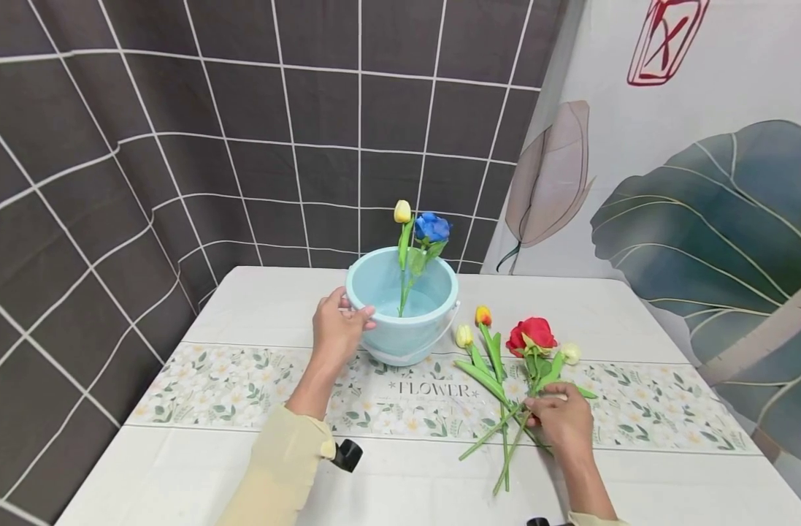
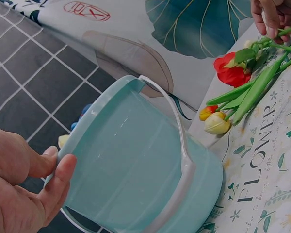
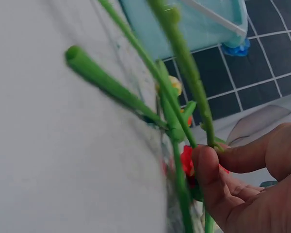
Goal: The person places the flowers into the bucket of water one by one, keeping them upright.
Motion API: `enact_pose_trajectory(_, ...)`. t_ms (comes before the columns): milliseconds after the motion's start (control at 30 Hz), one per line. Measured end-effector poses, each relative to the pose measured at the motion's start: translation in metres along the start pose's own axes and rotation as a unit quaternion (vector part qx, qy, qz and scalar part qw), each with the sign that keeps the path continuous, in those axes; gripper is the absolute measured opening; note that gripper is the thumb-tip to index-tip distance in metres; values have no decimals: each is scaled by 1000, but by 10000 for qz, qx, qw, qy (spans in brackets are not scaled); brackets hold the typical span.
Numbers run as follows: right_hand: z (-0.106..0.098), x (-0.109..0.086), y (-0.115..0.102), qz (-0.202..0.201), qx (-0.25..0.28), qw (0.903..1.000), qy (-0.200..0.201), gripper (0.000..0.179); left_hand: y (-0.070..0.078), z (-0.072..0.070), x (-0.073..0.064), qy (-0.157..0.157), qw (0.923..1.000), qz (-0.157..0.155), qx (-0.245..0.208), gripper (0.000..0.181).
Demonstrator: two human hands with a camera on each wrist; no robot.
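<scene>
My left hand [image 1: 337, 326] grips the rim of a light blue plastic bucket [image 1: 400, 342] on its near left side, thumb outside in the left wrist view. Inside the bucket stand a yellow tulip [image 1: 403, 212] and a blue rose [image 1: 433, 228], leaning to the right. At the right, my right hand [image 1: 563, 420] pinches the green stem of a red rose [image 1: 531, 336] between thumb and fingers; in the right wrist view a knobbly stem [image 3: 189, 68] meets the fingertips. Beside it lie an orange-red tulip [image 1: 483, 315], a pale yellow tulip [image 1: 464, 336] and a whitish tulip [image 1: 570, 353], stems crossing.
A white cloth with a floral band and the word FLOWER covers the table [image 1: 196, 438]. The bucket's white handle [image 2: 182, 145] hangs down its side. Behind stands a dark gridded backdrop [image 1: 321, 102], with a leaf-print curtain [image 1: 722, 234] at the right.
</scene>
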State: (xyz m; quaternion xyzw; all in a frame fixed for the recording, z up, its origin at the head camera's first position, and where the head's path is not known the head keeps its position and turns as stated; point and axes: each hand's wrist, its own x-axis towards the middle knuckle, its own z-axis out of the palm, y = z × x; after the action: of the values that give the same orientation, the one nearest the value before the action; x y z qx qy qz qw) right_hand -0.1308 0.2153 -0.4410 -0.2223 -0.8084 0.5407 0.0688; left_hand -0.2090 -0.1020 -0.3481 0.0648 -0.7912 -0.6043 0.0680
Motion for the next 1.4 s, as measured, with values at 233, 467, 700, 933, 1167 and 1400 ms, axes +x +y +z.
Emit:
enact_pose_trajectory(233, -6, -2, -10, -63, 433, 9986, 295, 41, 0, -2, 1, 26, 10000, -1, 20, 66)
enact_pose_trajectory(467, -7, -1, -14, -114, 965, 9940, 507, 37, 1, -2, 1, 27, 10000, 4, 14, 65)
enact_pose_trajectory(700, -3, 39, 28, -606, 1878, 9765, 869, 37, 1, -3, 1, 41, 10000, -8, 2, 66)
enact_pose_trajectory(933, -2, 60, 35, -1088, 2674, 9524, 975, 41, 0, -3, 1, 48, 10000, -17, -57, 67)
enact_pose_trajectory(1167, -5, 20, -38, -1307, 3128, 9351, 1028, 40, 0, -2, 0, 34, 9999, -55, -95, 68)
enact_pose_trajectory(1400, -4, 9, -87, -1381, 3361, 9246, 1144, 38, 0, 1, 0, 14, 9998, -49, -200, 69)
